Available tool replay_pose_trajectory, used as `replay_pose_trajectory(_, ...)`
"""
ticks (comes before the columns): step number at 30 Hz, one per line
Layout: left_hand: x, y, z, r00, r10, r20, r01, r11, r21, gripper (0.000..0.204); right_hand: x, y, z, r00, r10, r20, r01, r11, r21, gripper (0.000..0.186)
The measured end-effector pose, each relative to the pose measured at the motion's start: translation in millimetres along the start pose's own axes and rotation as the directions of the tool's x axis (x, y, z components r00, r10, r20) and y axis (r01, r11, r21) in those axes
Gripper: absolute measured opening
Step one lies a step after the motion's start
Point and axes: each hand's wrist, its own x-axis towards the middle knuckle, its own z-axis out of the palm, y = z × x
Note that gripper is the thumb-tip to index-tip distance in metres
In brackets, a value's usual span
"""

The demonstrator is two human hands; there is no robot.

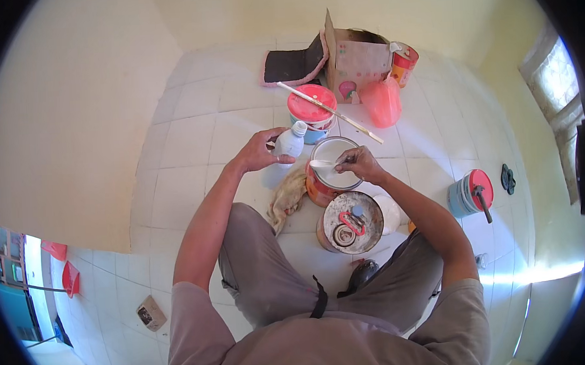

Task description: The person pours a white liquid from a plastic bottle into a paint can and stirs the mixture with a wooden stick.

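Observation:
My left hand (261,151) is wrapped round a small white plastic bottle (290,143), its neck tilted up with no cap on it. In my right hand (363,165) is a small white scoop-like piece (321,167), pinched between thumb and fingers over the open paint can (320,193). The can has an orange-red side, and pale material shows inside it. Nearer my body stands a metal can (367,208) with a stained top, a red handle and a blue cap. A dirty rag (288,197) lies left of the open can.
Beyond the can, a stick (352,120) lies across a red-lidded bucket (312,103). Farther back are a cardboard box (360,65), a pink plastic bag (382,103) and another can (403,65). At right, a hammer (481,200) rests on a second red-lidded bucket (461,196).

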Motion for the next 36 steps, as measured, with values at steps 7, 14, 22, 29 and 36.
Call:
replay_pose_trajectory(7,1.2,-4.0,-4.1,0.995,0.035,-0.093,-0.038,0.999,-0.027,0.086,3.3,-17.6,-3.4,0.996,-0.036,-0.078,0.045,0.993,0.112,0.015)
replay_pose_trajectory(14,3.6,-5.4,3.6,0.998,0.021,-0.058,-0.024,0.999,-0.04,0.084,-0.3,-58.9,-35.5,0.987,-0.11,-0.114,0.121,0.988,0.094,0.012)
replay_pose_trajectory(22,23.1,9.1,19.0,0.991,0.078,0.109,-0.085,0.994,0.062,0.089,-12.3,-116.7,-78.1,0.986,-0.115,-0.121,0.11,0.993,-0.053,0.012)
replay_pose_trajectory(29,35.8,10.6,31.9,0.974,0.154,0.167,-0.166,0.984,0.062,0.084,-19.0,-147.8,-85.4,0.993,-0.052,-0.106,0.037,0.989,-0.14,0.008)
replay_pose_trajectory(36,39.8,17.2,41.0,0.974,0.161,0.158,-0.176,0.981,0.084,0.083,-21.5,-144.5,-79.5,0.995,-0.009,-0.101,-0.006,0.989,-0.148,0.008)
